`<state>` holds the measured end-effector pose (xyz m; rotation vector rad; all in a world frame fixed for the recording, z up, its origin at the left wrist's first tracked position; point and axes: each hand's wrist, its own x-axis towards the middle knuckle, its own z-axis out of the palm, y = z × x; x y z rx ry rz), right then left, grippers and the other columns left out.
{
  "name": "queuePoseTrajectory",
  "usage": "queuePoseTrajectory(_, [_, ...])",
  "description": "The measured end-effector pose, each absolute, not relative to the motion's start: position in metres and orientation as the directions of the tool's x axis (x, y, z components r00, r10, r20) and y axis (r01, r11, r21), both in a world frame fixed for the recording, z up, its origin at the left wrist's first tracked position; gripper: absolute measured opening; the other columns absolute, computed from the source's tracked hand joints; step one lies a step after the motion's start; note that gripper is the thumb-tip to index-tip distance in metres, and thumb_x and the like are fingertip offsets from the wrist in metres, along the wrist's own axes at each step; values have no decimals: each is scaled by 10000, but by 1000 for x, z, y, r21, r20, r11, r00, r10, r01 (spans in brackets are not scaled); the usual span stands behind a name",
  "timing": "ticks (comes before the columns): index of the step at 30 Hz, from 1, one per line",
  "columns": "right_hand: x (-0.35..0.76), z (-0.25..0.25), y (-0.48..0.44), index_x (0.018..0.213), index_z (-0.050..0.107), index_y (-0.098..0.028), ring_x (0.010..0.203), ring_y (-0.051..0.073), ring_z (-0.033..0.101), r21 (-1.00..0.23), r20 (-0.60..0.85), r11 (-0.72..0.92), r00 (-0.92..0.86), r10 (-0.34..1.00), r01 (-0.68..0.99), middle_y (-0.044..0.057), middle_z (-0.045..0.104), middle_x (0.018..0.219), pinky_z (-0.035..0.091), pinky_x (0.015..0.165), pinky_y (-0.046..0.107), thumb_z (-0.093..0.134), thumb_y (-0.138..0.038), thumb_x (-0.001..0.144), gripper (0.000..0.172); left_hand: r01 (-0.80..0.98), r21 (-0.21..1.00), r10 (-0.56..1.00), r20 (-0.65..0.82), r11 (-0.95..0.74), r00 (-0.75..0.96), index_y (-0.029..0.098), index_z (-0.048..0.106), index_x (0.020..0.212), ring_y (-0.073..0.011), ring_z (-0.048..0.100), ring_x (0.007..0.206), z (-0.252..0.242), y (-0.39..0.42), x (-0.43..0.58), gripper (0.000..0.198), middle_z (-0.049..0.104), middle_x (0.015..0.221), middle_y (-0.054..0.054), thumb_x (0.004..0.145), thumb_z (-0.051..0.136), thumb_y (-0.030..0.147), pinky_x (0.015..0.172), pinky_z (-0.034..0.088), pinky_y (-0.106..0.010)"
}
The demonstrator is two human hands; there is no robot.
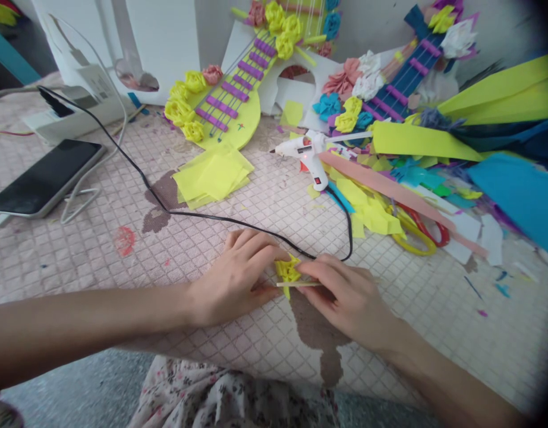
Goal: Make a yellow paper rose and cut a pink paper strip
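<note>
A small folded yellow paper flower (287, 269) is between my two hands, just over the tablecloth. My left hand (242, 273) is closed, with its fingertips on the flower's left side. On the other side, my right hand (345, 291) pinches a thin pale stick (285, 285), and its index fingertip also touches the flower. The stick lies level across the flower's lower front, with a yellow strip showing beneath it. My right fingers hide the stick's other end. Beyond my hands lies a white hot glue gun (310, 156), its black cord (220, 219) crossing the table.
Behind stand a yellow paper guitar (242, 122) and a blue one (392, 89), both with paper flowers. Yellow paper sheets (214, 176) lie left of the glue gun. Scissors (416, 235) and paper scraps fill the right. A phone (46, 176) and a power strip (80, 116) sit left.
</note>
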<state>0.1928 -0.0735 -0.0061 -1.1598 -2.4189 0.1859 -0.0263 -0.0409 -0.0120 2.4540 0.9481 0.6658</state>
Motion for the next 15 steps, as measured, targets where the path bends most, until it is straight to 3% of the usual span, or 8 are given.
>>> queuePoseTrajectory(10, [191, -6, -72, 945, 602, -186, 675, 116, 588, -224, 299, 669, -603, 740, 709, 27, 636, 866, 423, 569, 249, 464, -231, 928, 146, 508, 540, 706, 257, -671, 660, 189, 552, 1072, -235, 486, 994, -13, -40, -25, 322, 580, 1043, -62, 775, 669, 233, 870, 362, -399])
queuePoseTrajectory(15, [192, -8, -73, 1021, 560, -185, 710, 128, 601, -239, 316, 670, -596, 738, 703, 31, 641, 908, 440, 591, 256, 479, -209, 917, 135, 496, 552, 701, 251, -670, 667, 191, 549, 1079, -231, 484, 996, -11, -40, -26, 328, 580, 1057, -59, 773, 667, 212, 882, 359, -397])
